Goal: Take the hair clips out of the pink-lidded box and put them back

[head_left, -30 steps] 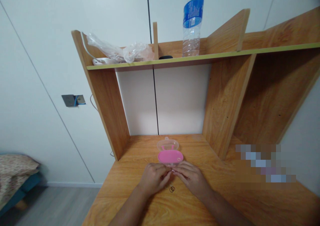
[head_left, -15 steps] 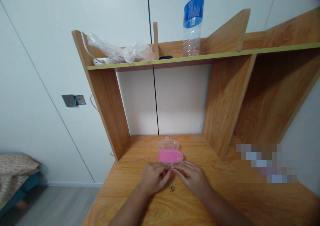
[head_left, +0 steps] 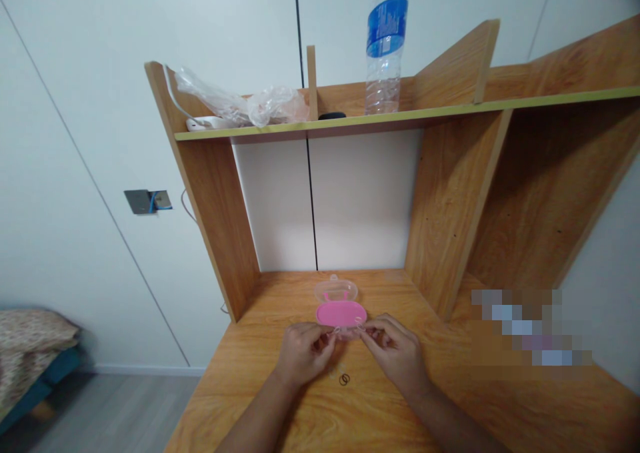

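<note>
In the head view, my left hand [head_left: 306, 351] pinches a small pale elastic band [head_left: 337, 331] between thumb and forefinger. Opposite it, my right hand [head_left: 397, 349] pinches another small pale elastic band [head_left: 361, 329]. Both hands are just in front of an oval pink case [head_left: 340, 311], whose clear lid [head_left: 336, 289] is folded back towards the wall. One small light ring lies inside the case, near its right end. Nearer me on the desk, between my forearms, are dark thin rings [head_left: 345, 379] that overlap, with a faint clear ring or two beside them.
The wooden desk [head_left: 240, 386] has a shelf unit [head_left: 350, 121] at its back. A plastic bottle [head_left: 385, 46] with a blue label and a crumpled clear bag [head_left: 270, 104] rest on the shelf. A blurred-out patch covers something on the right. A bed corner [head_left: 35, 346] shows at lower left.
My hands were together at the front of the case and have moved apart, the right one shifting rightwards. Each now pinches a separate pale band. The case and dark rings stay put.
</note>
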### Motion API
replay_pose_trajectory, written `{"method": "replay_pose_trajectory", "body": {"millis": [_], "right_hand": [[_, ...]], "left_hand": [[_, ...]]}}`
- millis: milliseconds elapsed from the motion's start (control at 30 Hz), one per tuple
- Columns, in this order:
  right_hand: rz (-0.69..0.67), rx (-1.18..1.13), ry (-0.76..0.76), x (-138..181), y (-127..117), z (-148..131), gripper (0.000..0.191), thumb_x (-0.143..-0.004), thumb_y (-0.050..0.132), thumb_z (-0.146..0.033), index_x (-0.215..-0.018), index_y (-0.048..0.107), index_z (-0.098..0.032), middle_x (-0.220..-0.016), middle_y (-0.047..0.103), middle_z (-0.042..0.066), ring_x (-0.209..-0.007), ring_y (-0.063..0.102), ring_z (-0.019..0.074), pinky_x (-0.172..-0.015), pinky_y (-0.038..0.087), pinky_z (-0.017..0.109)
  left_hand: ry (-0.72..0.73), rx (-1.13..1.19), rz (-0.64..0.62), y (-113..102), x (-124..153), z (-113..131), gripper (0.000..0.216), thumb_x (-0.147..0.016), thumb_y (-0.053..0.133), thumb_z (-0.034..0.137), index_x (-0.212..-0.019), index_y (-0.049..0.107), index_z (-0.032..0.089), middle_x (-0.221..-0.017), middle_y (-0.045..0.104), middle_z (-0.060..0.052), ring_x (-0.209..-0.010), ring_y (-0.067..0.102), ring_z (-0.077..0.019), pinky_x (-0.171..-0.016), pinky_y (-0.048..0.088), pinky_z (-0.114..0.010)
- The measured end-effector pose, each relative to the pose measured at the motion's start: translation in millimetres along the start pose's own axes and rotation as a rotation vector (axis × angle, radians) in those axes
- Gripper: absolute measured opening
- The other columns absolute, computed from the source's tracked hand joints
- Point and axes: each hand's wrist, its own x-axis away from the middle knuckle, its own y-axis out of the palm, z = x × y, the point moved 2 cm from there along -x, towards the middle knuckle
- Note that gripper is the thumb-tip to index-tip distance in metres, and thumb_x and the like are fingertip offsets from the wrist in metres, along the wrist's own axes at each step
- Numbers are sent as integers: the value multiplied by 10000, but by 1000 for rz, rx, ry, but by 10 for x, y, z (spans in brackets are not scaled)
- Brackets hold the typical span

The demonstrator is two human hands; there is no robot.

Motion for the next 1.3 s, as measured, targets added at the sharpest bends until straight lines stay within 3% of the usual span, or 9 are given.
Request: {"method": "replay_pose_trajectory", "body": {"millis": [100,267,600,867,1300], "right_hand": [[-33,-25,13,3,22,32,104,-948,680,-301,-880,703,-226,-771,676,26,-624,631,158,-550,499,249],[-201,-65,-44,8,84,9,116,-981,644,-276,-1030,743,-242,-902,721,45,-781,688,173,-680,555,254],[-413,39,-81,88,138,55,223,-989,627,-199,-1153,741,-297,-1038,741,30,-931,702,171,-868,568,279],[-385,63,-78,72,131,68,217,-997,614,-215,-1146,752,-289,-1044,765,34,-922,720,173,-870,583,281],[-382,101,-93,97,141,130,181,-985,646,-255,-1118,765,-287,-1064,788,29,-939,740,193,-898,594,319]], "left_hand": [[6,8,-21,9,-8,11,141,-892,637,235,-932,769,212,-596,708,-14,-488,609,-125,-541,442,-228],[47,-12,-96,38,-11,15,176,-900,620,219,-990,771,238,-616,718,-3,-499,614,-131,-545,437,-238],[161,-57,-231,47,-24,64,169,-949,587,228,-993,750,216,-732,780,-32,-592,706,-172,-603,513,-262],[156,-31,-255,93,10,-15,204,-1006,569,264,-1125,733,239,-940,820,-34,-745,773,-194,-682,578,-280],[211,-17,-170,78,-17,6,154,-986,605,237,-1051,742,213,-873,815,-43,-676,757,-178,-622,573,-258]]}}
